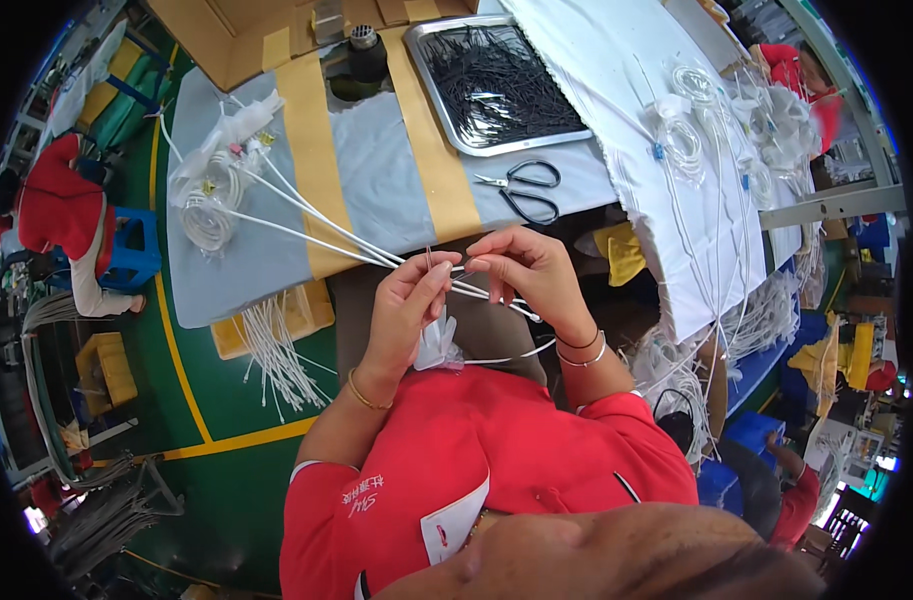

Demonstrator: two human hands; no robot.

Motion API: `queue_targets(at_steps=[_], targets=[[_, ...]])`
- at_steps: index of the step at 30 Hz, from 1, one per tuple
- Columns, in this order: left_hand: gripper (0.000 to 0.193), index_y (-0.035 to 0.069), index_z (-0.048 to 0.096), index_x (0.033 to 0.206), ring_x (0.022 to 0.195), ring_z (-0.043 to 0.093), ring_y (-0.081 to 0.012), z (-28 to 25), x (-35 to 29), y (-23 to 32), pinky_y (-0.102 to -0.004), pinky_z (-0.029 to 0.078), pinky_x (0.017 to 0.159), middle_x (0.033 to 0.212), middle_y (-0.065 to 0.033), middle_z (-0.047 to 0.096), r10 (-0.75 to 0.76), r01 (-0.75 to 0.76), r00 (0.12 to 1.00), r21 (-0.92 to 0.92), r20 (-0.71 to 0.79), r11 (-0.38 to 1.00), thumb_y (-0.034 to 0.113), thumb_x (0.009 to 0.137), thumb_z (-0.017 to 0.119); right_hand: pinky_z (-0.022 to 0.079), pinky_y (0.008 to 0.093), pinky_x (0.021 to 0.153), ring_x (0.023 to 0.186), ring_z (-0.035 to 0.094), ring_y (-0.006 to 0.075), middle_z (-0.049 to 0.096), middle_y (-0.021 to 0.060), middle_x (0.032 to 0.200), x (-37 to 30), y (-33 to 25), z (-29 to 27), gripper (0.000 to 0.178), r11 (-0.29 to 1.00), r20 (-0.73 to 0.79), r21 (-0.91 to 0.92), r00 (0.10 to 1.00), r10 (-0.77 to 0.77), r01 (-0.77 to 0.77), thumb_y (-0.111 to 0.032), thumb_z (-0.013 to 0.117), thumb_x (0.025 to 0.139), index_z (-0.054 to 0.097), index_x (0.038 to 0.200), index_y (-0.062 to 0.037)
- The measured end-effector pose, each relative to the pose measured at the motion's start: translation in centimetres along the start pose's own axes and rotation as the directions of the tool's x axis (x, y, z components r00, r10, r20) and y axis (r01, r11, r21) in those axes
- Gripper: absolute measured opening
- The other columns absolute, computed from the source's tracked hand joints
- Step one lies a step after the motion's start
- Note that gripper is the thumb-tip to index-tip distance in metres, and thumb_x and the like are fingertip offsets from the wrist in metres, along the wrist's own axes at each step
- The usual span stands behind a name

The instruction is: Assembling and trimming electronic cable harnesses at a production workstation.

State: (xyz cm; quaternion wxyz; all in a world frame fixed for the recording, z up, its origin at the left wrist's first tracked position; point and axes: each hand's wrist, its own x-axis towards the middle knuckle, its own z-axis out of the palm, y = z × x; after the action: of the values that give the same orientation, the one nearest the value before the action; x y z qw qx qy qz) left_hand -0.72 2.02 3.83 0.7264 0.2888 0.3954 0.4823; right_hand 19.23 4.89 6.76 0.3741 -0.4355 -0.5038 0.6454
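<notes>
Several white cables [321,225] run from a plastic-bagged coil [211,205] at the left of the table to my lap, passing under my hands. Above the lap my left hand [413,298] is closed in a pinch on a white cable near its end. Close to its right, my right hand [529,272] pinches at the same spot with thumb and forefinger. What sits between those fingertips is too small to make out. The ends of other white cables [516,305] stick out beneath my right hand.
A metal tray [521,148] of thin black pieces [491,80] stands ahead, with black-handled scissors [526,188] before it. A heat gun [366,55] pokes up through the table near a cardboard box [221,40]. White cloth [641,220] with coiled cables [681,140] lies right. Co-workers sit around.
</notes>
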Motion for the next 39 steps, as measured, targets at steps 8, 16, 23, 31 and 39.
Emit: queue_targets(at_steps=[8, 16, 23, 31, 39], targets=[[0.021, 0.003, 0.066, 0.115, 0.06, 0.043, -0.0001, 0.0, -0.6, 0.1, -0.0148, 0.031, 0.052, 0.081, 0.0047, 0.056, 0.033, -0.033, 0.999, 0.033, -0.011, 0.999, 0.015, 0.098, 0.061, 0.057, 0.0241, 0.078, 0.094, 0.067, 0.0137, 0.063, 0.0154, 0.122, 0.0, 1.8, 0.0, 0.041, 0.769, 0.054, 0.629, 0.994, 0.099, -0.11, -0.012, 0.057, 0.1, 0.046, 0.136, 0.0035], [0.02, 0.003, 0.066, 0.114, 0.059, 0.043, -0.0002, 0.2, -0.7, 0.3, -0.015, 0.03, 0.051, 0.081, 0.0044, 0.057, 0.04, -0.04, 0.999, 0.028, -0.025, 0.999, 0.014, 0.098, 0.06, 0.058, 0.0265, 0.086, 0.107, 0.067, 0.0194, 0.065, 0.0157, 0.118, -0.6, 1.0, 0.8, 0.039, 0.797, -0.033, 0.593, 0.985, 0.171, -0.119, -0.01, 0.058, 0.098, 0.049, 0.134, 0.0039], [0.02, 0.002, 0.066, 0.113, 0.058, 0.043, -0.0001, 0.3, -0.7, 0.0, -0.0151, 0.03, 0.05, 0.079, 0.0038, 0.057, 0.072, -0.073, 0.997, 0.084, 0.011, 0.994, 0.012, 0.098, 0.06, 0.059, 0.0266, 0.077, 0.086, 0.071, 0.0163, 0.071, 0.0102, 0.094, -1.2, 1.6, 1.4, 0.02, 0.986, -0.126, 0.14, 0.989, -0.076, 0.094, -0.007, 0.064, 0.094, 0.065, 0.111, 0.0041], [0.022, 0.001, 0.067, 0.115, 0.061, 0.04, 0.0005, 0.1, -0.7, 0.1, -0.0157, 0.032, 0.054, 0.081, 0.0038, 0.055, 0.085, -0.091, 0.995, 0.121, 0.048, 0.989, 0.014, 0.098, 0.061, 0.055, 0.023, 0.071, 0.078, 0.067, 0.0106, 0.068, 0.0053, 0.087, -1.6, 1.1, 2.6, 0.011, 0.953, -0.197, -0.22, 0.948, -0.251, 0.207, -0.001, 0.066, 0.091, 0.066, 0.101, 0.0044], [0.021, 0.001, 0.067, 0.114, 0.057, 0.042, 0.0004, 0.3, -0.6, -0.1, -0.0148, 0.032, 0.051, 0.08, 0.0035, 0.057, 0.109, -0.111, 0.994, 0.13, 0.023, 0.985, 0.011, 0.097, 0.061, 0.055, 0.0231, 0.07, 0.079, 0.067, 0.0106, 0.067, 0.0069, 0.09, -1.5, 1.4, 2.6, 0.011, 0.882, -0.167, -0.365, 0.91, -0.378, 0.299, -0.001, 0.068, 0.089, 0.066, 0.098, 0.0053]])
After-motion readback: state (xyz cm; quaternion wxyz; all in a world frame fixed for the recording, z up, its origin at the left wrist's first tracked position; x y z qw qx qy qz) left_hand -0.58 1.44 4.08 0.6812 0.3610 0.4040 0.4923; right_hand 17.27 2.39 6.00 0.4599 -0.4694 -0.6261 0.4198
